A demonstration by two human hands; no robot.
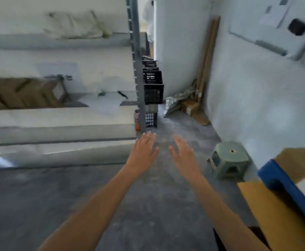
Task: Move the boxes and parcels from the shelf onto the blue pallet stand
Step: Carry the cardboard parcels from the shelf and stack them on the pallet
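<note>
My left hand [144, 149] and my right hand [183, 153] are stretched out in front of me over the grey floor, fingers straight, holding nothing. The shelf [61, 120] fills the left side. On it lie a brown padded parcel [21, 93], a white flat parcel [104, 102] and, one level up, a pale bag-like parcel [75, 24]. The blue pallet stand [283, 183] shows at the lower right edge, with cardboard boxes [301, 163] on it and a flat cardboard piece [267, 211] in front. The view is blurred.
A grey metal shelf post [139, 73] stands just beyond my left hand. Black plastic crates [152, 91] are stacked behind it. A green plastic stool [228, 159] sits on the floor to the right. Crumpled wrapping and cardboard [186, 102] lie in the far corner by the wall.
</note>
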